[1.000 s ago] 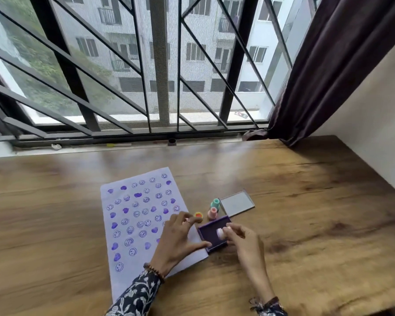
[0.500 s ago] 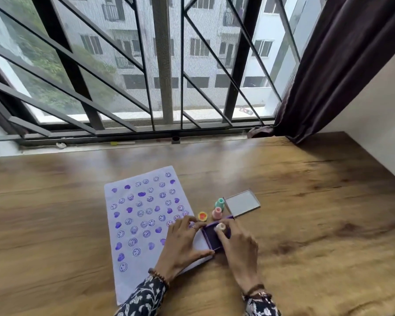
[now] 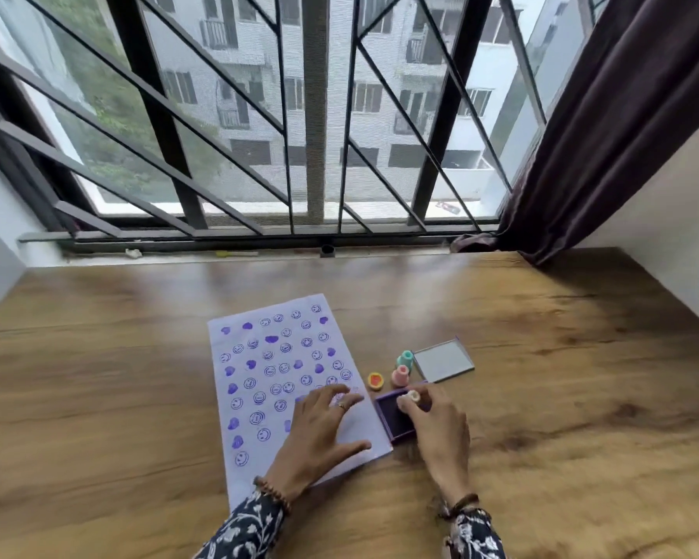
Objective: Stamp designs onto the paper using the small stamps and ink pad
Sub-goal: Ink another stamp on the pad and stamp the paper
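Observation:
A white paper covered with purple smiley and heart prints lies on the wooden table. My left hand rests flat on the paper's lower right part, fingers spread. The purple ink pad sits just right of the paper. My right hand pinches a small pale stamp over the pad's far edge. Three more stamps stand behind the pad: orange, pink and teal.
The ink pad's clear lid lies behind the pad to the right. A barred window runs along the table's far edge, a dark curtain hangs at the right, and a white wall borders the right side.
My right hand with the pale stamp has shifted from the pad's middle toward its far edge. My left hand has let go of the pad's corner and now lies flat on the paper.

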{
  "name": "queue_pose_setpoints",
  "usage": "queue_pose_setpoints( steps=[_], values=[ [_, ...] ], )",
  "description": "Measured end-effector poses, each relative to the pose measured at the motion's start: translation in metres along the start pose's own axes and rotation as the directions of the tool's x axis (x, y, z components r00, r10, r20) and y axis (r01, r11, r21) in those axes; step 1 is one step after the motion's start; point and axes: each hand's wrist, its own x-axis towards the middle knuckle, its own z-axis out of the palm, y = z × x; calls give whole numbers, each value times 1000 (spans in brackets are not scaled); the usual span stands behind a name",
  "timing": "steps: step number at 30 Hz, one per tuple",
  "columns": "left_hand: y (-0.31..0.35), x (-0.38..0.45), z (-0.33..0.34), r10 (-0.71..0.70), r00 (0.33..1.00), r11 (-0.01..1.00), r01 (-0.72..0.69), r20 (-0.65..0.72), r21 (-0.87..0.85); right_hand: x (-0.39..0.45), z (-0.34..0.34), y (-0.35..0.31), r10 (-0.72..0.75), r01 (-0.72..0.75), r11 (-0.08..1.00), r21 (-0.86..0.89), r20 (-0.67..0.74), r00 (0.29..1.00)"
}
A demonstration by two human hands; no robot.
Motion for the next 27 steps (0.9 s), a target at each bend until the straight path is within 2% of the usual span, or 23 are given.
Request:
queue_pose_setpoints(
  steps=[3,6,8,11,14,17,19,21,25,27],
  values=[
    [-27,-26,-20,-46,995,999,44,-91,-28,-11,2,-12,37,-39,988,151,17,999],
    [-58,-55,-41,-140,980,990,138,-138,-25,-39,20,-34,18,-51,975,218,150,988],
    [-73,-72,-55,-214,970,977,214,-112,-16,-61,37,-48,-10,-44,980,196,263,965],
    [-87,-86,-67,-304,953,951,304,-12,50,-82,59,-67,-94,51,989,135,329,940],
    [-92,-90,-69,-317,948,946,314,29,77,-89,65,-91,-201,191,980,61,283,938],
    [-93,-90,-68,-312,950,949,312,-5,47,-94,62,-113,-344,344,939,26,121,931],
    [-94,-91,-66,-306,952,951,306,-23,32,-97,65,-120,-432,432,901,-53,-5,902],
    [-96,-90,-66,-305,952,952,305,-29,27,-102,72,-121,-485,474,871,-132,-66,872],
    [-99,-90,-63,-303,952,952,305,-40,40,-114,98,-101,-488,474,824,-311,34,872],
    [-101,-90,-61,-304,951,952,305,-50,34,-117,107,-90,-449,447,836,-319,71,891]
  ],
)
